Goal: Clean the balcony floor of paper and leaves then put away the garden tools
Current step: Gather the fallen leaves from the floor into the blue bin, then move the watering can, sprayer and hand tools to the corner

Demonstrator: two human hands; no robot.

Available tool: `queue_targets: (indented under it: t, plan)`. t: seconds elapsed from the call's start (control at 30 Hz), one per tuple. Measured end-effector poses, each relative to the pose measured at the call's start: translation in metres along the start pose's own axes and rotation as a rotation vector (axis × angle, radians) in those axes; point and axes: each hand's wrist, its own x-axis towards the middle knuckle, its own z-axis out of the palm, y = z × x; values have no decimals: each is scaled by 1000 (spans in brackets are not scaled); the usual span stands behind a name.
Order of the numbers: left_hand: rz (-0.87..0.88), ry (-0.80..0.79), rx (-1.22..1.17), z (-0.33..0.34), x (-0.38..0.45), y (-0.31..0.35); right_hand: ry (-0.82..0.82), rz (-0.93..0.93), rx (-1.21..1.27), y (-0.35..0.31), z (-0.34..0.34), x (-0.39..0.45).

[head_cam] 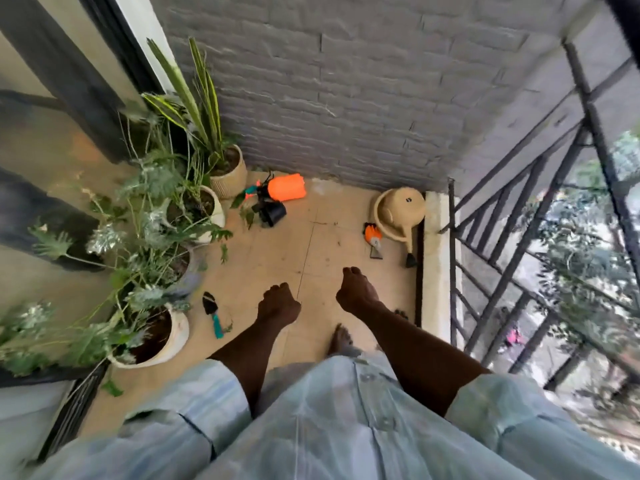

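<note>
A grey brick wall closes the far end, beige floor tiles run below, a black metal railing lines one side, daylight beyond.

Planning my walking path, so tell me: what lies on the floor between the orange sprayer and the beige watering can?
In the head view, only bare tile lies between the orange sprayer and the beige watering can; the black pot sits below the sprayer, off that line.

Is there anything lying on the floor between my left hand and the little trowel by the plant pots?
Nothing visible: only bare tile lies between the left hand and the trowel beside the white pot.
</note>
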Motion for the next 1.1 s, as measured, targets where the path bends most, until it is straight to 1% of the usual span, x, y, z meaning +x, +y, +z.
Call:
queue_targets:
  t: [0.13,0.23,0.37,0.43,0.63,0.7,0.77,0.87,1.0,1.1]
  plan:
    - [20,6,-86,-28,46,66,-23,-37,-45,5,-55,63]
    - [-9,17,-121,-45,81,87,-60,-59,-55,2,-74,103]
    - [-126,50,-163,-70,137,93,-100,-97,-75,-9,-97,161]
    - [-152,44,-161,-85,167,96,-124,-114,-92,-15,-109,191]
    - [-162,12,-180,-157,281,118,-108,-132,-173,-48,-160,302]
    - [-146,0,-199,-189,315,128,-108,-104,-179,-66,-179,335]
    - [-127,6,-243,-214,336,137,-119,-92,-150,-83,-192,358]
    - [-145,41,-333,-244,368,138,-174,-140,-166,-120,-205,400]
    - [-244,37,-423,-258,393,122,-263,-191,-236,-158,-215,444]
    - [-367,51,-484,-263,403,107,-300,-263,-336,-176,-212,486]
